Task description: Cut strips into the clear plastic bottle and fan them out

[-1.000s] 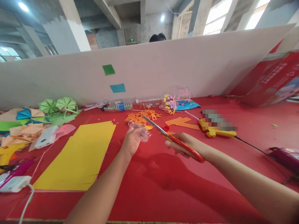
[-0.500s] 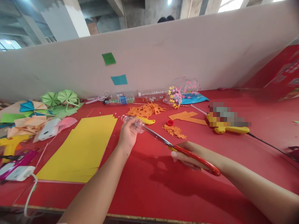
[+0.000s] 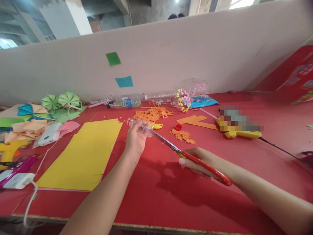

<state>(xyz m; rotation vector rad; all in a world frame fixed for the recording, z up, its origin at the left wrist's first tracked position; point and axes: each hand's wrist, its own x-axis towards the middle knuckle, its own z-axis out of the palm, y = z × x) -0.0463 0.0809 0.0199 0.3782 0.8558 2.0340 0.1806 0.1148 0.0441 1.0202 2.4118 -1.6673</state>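
My left hand [image 3: 135, 139] is closed around a clear plastic bottle piece [image 3: 146, 128], its neck pointing left and away. In my right hand [image 3: 195, 160] is a pair of scissors [image 3: 205, 166] with red handles; the blades reach up and left to the cut edge of the plastic. Whether the blades have plastic between them is too small to tell. Just behind the bottle piece lies a yellow-handled tool [image 3: 157, 126], partly hidden. A red bottle cap [image 3: 178, 127] and orange paper stars [image 3: 183, 136] lie to the right of it.
Yellow paper sheets [image 3: 83, 156] lie left. A larger orange star pile [image 3: 151, 114], a labelled bottle [image 3: 128, 102] and a star-covered clear plastic piece [image 3: 183, 99] are farther back. At right rests a yellow glue gun [image 3: 242, 134] with a black cord. Folded paper [image 3: 29, 127] and a white power strip [image 3: 19, 181] crowd the left.
The bottle piece has turned slightly in my left hand, and the scissors have stayed almost in place at its edge. The whole view has shifted a little.
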